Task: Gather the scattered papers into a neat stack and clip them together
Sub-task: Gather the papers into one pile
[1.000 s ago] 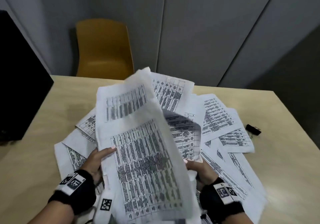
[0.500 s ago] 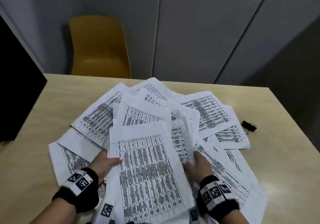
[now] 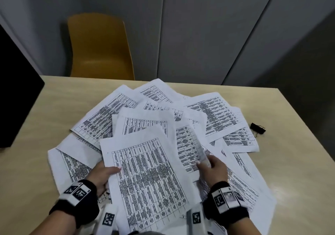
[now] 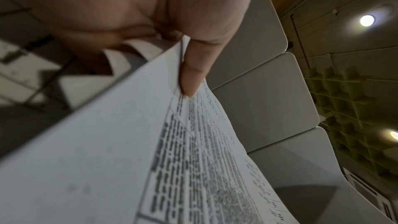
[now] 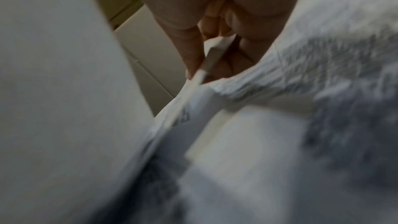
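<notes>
Right of the papers (image 3: pixel 213 115) lies a binder clip (image 3: pixel 257 128).

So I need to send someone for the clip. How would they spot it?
Start at the wooden table and go to its right side, just past the spread papers. The binder clip lies there alone on bare wood: small, black, the only non-paper item.

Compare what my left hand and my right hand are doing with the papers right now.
The left hand grips the left edge of the top sheet, thumb on its printed face; the right hand pinches the edge of a different sheet lying further right. The left hand's sheet is lifted off the pile, while the right hand's sheet has only its edge raised. Both wear black wristbands, and neither touches the binder clip.
</notes>
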Demonstrator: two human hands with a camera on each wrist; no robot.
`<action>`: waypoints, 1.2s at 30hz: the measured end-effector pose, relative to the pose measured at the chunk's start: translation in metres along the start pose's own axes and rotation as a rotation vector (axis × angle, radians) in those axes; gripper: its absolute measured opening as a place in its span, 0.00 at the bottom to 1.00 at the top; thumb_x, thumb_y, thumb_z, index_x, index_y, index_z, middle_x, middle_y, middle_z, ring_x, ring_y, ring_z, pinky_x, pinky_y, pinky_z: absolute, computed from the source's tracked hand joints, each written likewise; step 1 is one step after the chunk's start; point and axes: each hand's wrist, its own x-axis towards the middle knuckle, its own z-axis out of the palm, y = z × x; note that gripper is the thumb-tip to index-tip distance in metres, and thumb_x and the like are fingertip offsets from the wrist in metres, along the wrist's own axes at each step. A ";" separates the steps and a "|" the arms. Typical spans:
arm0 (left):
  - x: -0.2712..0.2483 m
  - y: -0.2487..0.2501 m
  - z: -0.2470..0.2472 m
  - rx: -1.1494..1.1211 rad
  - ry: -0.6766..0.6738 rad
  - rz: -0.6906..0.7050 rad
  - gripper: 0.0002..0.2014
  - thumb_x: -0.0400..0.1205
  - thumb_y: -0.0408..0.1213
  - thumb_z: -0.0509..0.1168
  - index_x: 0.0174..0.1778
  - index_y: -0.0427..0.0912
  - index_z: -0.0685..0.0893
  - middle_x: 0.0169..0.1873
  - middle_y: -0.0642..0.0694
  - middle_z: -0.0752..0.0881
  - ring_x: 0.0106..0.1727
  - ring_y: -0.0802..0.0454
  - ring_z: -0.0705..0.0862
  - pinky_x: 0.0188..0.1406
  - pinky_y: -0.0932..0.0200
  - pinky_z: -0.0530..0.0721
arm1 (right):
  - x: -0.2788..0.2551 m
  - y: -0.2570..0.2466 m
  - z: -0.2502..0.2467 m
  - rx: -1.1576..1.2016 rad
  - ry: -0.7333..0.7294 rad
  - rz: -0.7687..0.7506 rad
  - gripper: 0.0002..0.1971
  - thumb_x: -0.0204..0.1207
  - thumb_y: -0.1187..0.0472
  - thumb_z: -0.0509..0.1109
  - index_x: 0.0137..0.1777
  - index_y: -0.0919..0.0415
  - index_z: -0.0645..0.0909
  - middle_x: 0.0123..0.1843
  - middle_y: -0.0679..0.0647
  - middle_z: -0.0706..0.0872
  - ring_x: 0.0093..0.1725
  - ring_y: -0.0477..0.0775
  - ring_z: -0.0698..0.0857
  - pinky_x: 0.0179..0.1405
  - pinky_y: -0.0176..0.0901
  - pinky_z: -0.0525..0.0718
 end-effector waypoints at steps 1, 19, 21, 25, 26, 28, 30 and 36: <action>0.000 -0.002 -0.001 -0.011 0.006 -0.001 0.18 0.77 0.17 0.59 0.62 0.32 0.77 0.58 0.33 0.82 0.61 0.34 0.80 0.69 0.35 0.72 | 0.004 0.002 -0.003 -0.070 0.021 -0.047 0.07 0.71 0.63 0.74 0.48 0.63 0.85 0.39 0.56 0.88 0.40 0.56 0.85 0.40 0.41 0.80; -0.007 0.004 0.008 -0.066 -0.018 0.027 0.16 0.76 0.17 0.62 0.58 0.32 0.78 0.47 0.37 0.86 0.47 0.38 0.84 0.50 0.47 0.81 | 0.008 -0.025 0.010 -0.012 -0.061 0.183 0.11 0.80 0.65 0.62 0.57 0.72 0.72 0.37 0.56 0.77 0.32 0.50 0.78 0.23 0.33 0.76; -0.006 0.003 0.009 -0.061 -0.012 0.013 0.15 0.75 0.17 0.62 0.57 0.31 0.79 0.46 0.36 0.87 0.46 0.38 0.84 0.56 0.43 0.80 | 0.019 -0.032 0.007 -0.119 -0.077 0.126 0.13 0.80 0.65 0.63 0.61 0.71 0.72 0.41 0.56 0.79 0.37 0.54 0.80 0.35 0.42 0.82; -0.002 -0.001 0.010 0.049 -0.012 -0.001 0.22 0.73 0.19 0.67 0.63 0.30 0.78 0.53 0.33 0.86 0.52 0.37 0.85 0.56 0.45 0.81 | 0.014 -0.045 0.019 -0.099 -0.200 0.066 0.06 0.79 0.62 0.64 0.52 0.62 0.76 0.42 0.55 0.83 0.41 0.56 0.83 0.43 0.50 0.84; -0.002 -0.001 0.011 0.080 -0.003 0.009 0.21 0.73 0.19 0.67 0.63 0.30 0.78 0.55 0.33 0.86 0.52 0.37 0.85 0.58 0.44 0.80 | 0.010 -0.046 0.024 -0.044 -0.238 0.059 0.06 0.78 0.61 0.65 0.52 0.61 0.76 0.42 0.54 0.83 0.41 0.54 0.84 0.39 0.47 0.82; -0.004 -0.002 0.011 0.132 0.043 0.049 0.20 0.75 0.20 0.67 0.64 0.28 0.77 0.57 0.32 0.85 0.53 0.37 0.84 0.60 0.44 0.78 | 0.010 -0.040 0.024 0.025 -0.193 0.012 0.12 0.77 0.60 0.66 0.59 0.61 0.76 0.44 0.51 0.83 0.46 0.55 0.85 0.42 0.43 0.80; -0.007 -0.002 0.007 0.161 0.101 0.102 0.19 0.77 0.22 0.66 0.65 0.28 0.77 0.58 0.32 0.84 0.53 0.38 0.83 0.60 0.47 0.76 | 0.019 -0.030 0.007 -0.022 -0.034 -0.033 0.16 0.76 0.59 0.69 0.63 0.60 0.75 0.48 0.53 0.83 0.50 0.57 0.85 0.47 0.43 0.79; -0.015 0.002 -0.008 0.194 0.169 0.139 0.18 0.77 0.22 0.64 0.65 0.26 0.76 0.56 0.32 0.82 0.52 0.41 0.80 0.58 0.52 0.72 | 0.036 -0.002 -0.045 -0.818 -0.164 -0.013 0.41 0.58 0.41 0.79 0.68 0.55 0.67 0.64 0.60 0.75 0.65 0.62 0.76 0.65 0.54 0.78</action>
